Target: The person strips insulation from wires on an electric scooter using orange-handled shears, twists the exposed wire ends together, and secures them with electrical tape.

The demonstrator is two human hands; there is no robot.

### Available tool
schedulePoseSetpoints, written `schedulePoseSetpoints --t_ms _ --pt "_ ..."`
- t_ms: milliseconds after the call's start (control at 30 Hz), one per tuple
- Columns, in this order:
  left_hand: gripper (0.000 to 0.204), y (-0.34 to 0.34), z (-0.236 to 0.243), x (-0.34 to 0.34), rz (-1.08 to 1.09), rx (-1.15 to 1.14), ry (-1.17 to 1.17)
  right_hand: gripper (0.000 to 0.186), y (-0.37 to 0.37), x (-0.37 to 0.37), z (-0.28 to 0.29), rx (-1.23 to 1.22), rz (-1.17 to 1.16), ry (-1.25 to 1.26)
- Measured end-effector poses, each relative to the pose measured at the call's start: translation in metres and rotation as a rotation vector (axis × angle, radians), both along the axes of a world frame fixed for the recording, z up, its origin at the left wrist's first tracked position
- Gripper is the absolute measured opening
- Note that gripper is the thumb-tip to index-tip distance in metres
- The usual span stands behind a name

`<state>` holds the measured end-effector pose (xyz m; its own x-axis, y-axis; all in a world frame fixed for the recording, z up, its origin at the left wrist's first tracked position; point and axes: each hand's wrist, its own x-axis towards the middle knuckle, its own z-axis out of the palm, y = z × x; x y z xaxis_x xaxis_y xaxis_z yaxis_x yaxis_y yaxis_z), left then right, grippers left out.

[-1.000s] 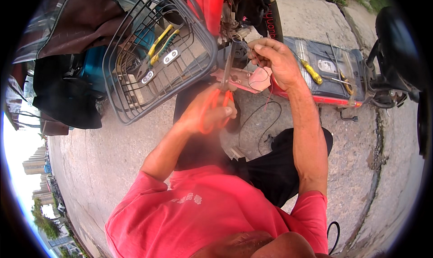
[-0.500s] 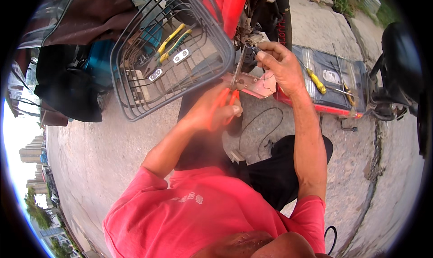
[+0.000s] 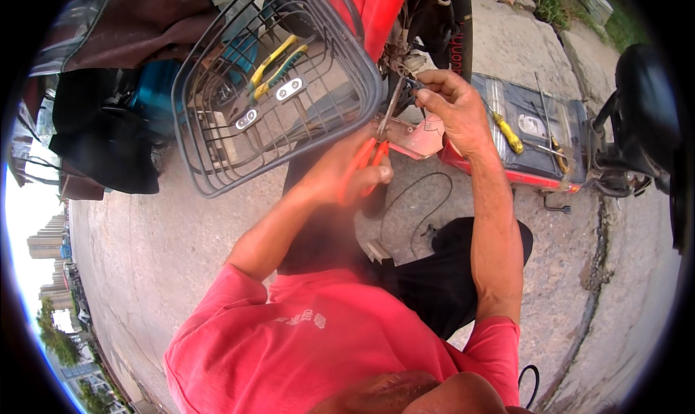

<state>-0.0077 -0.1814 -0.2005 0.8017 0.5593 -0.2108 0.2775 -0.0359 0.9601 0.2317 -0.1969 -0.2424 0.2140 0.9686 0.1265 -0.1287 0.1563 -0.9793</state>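
Observation:
My left hand [image 3: 337,169] is closed around the orange handles of a pair of scissors [image 3: 392,108]. Their metal blades point up and away, toward wiring [image 3: 397,58] at the front of a red two-wheeler [image 3: 382,12]. At the blade tips my right hand [image 3: 462,117] is closed, thumb and fingers pinching a small dark piece [image 3: 414,86], perhaps a wire end or connector. Whether the blades are cutting anything is too small to tell. A thin wire hangs below the right fingers, over a pale pink panel [image 3: 416,140].
A dark wire basket [image 3: 279,169] beside my left hand holds yellow-and-green pliers [image 3: 279,68]. Yellow-handled screwdrivers [image 3: 508,134] lie on the taped dark footboard [image 3: 517,95] at right, near a black seat [image 3: 644,103]. A black cable [image 3: 450,186] loops over the concrete ground [image 3: 181,247].
The view has shifted slightly. The scissor blades have swung a little to the right, closer to my right fingers. Both hands keep their grips.

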Motion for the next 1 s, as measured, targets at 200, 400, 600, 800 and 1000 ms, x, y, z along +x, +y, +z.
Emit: schedulePoseSetpoints --t_ms 200,400,600,800,1000 --pt "0.055 0.009 -0.012 -0.002 -0.01 0.044 0.068 0.026 0.001 0.004 -0.002 -0.014 0.013 -0.022" --pt "0.054 0.01 -0.003 0.005 0.01 0.01 0.022 0.026 0.001 0.004 0.002 0.001 0.014 -0.091" --pt "0.051 0.014 -0.003 0.008 0.045 0.07 0.047 0.026 0.001 0.006 0.004 0.019 0.002 -0.163" --pt "0.048 0.011 0.002 0.014 0.093 0.09 0.121 0.026 0.001 0.007 0.007 0.008 -0.007 -0.248" --pt "0.052 0.015 -0.012 0.016 0.093 0.112 0.092 0.026 0.002 0.01 0.009 0.013 -0.019 -0.293"
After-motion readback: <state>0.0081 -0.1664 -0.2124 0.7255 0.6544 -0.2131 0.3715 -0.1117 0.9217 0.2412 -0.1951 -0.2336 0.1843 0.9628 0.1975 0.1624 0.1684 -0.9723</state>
